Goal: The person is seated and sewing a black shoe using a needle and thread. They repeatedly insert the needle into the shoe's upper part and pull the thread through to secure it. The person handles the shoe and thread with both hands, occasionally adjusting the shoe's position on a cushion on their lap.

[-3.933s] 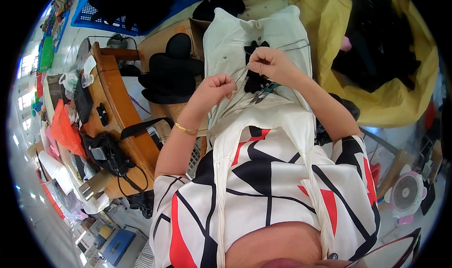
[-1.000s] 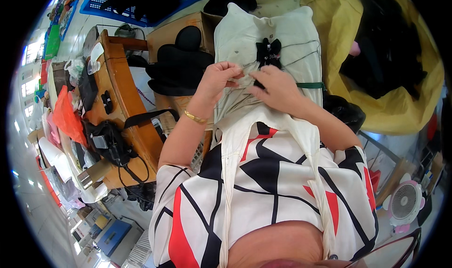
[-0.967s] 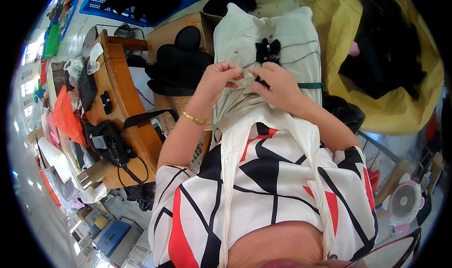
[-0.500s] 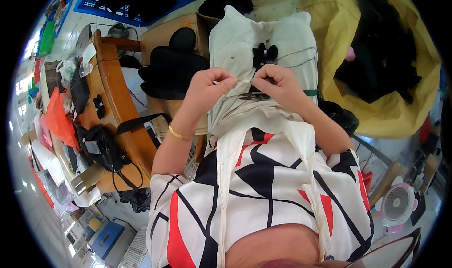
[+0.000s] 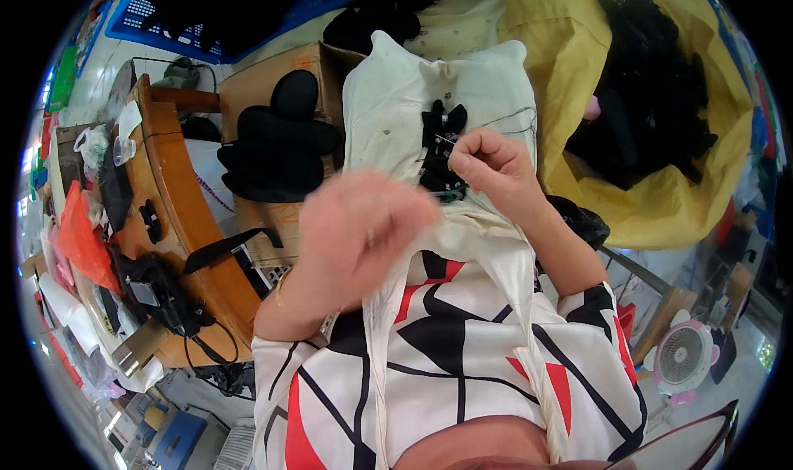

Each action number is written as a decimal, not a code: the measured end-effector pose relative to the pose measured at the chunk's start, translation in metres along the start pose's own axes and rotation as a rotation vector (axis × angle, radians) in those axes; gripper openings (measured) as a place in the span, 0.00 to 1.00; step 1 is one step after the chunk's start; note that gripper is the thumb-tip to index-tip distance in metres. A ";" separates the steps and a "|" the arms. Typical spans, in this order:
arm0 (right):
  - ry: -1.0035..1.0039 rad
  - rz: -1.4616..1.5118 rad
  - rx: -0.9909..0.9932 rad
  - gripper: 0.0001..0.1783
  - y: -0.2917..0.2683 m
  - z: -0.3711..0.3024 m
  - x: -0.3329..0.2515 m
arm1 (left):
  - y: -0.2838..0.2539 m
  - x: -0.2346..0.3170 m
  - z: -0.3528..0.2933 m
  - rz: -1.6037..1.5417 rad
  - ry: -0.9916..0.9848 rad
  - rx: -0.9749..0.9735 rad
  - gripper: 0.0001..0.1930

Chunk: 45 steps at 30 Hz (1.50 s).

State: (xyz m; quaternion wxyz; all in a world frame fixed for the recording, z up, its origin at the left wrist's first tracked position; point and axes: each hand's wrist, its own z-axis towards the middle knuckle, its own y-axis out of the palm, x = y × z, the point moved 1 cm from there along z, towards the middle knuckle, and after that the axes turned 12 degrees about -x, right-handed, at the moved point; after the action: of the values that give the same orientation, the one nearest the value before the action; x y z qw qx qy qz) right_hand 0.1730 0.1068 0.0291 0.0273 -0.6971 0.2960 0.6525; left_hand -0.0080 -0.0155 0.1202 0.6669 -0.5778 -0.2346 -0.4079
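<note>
My right hand (image 5: pixel 497 166) is closed in a pinch on a thin pale needle (image 5: pixel 443 139), its point reaching left over a small black fabric bow (image 5: pixel 444 121). That bow lies on the off-white cloth cushion (image 5: pixel 384 98) in front of me. Dark thread (image 5: pixel 514 120) loops across the cushion's right side. More black pieces (image 5: pixel 438 174) lie just below the bow, partly covered by my right hand. Nearer my chest, my left hand (image 5: pixel 359 226) is smeared by motion over the white apron (image 5: pixel 483 230); its fingers and anything in them cannot be made out.
Stacked black padded pieces (image 5: pixel 281 140) sit on a cardboard box (image 5: pixel 239 82) at left. Beyond stands a wooden table (image 5: pixel 165 164) with a black bag (image 5: pixel 157 284). A yellow sack (image 5: pixel 549 49) of black items is at right, a blue crate (image 5: pixel 124 28) at far left, a fan (image 5: pixel 681 354) lower right.
My left hand has come away from the right, back toward my chest. The right hand has turned slightly and shows the needle over the bow. The whole view has shifted a little.
</note>
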 end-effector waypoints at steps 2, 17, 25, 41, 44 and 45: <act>0.012 -0.017 -0.003 0.05 0.001 0.000 0.000 | 0.017 -0.030 -0.001 0.025 -0.302 0.161 0.16; -0.105 -0.349 0.140 0.04 0.008 0.011 0.016 | 0.051 -0.082 -0.012 -0.545 -0.447 0.145 0.07; -0.396 -0.950 0.097 0.04 0.032 0.011 0.035 | 0.084 -0.088 -0.009 -0.786 -0.499 0.382 0.09; -0.205 -0.523 0.155 0.05 0.014 0.011 0.035 | 0.073 -0.089 -0.025 -1.291 -0.652 -0.039 0.08; -0.229 -0.579 0.175 0.05 0.012 0.010 0.035 | 0.075 -0.088 -0.025 -1.150 -0.600 0.008 0.04; -0.226 -0.575 0.180 0.05 0.012 0.009 0.035 | 0.076 -0.086 -0.025 -1.103 -0.580 0.029 0.03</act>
State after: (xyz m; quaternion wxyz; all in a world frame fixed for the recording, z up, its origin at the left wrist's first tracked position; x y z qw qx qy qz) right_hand 0.1580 0.0873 -0.0007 0.3048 -0.6699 0.1387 0.6627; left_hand 0.0023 -0.0156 0.0028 0.2750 -0.4494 -0.6756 -0.5157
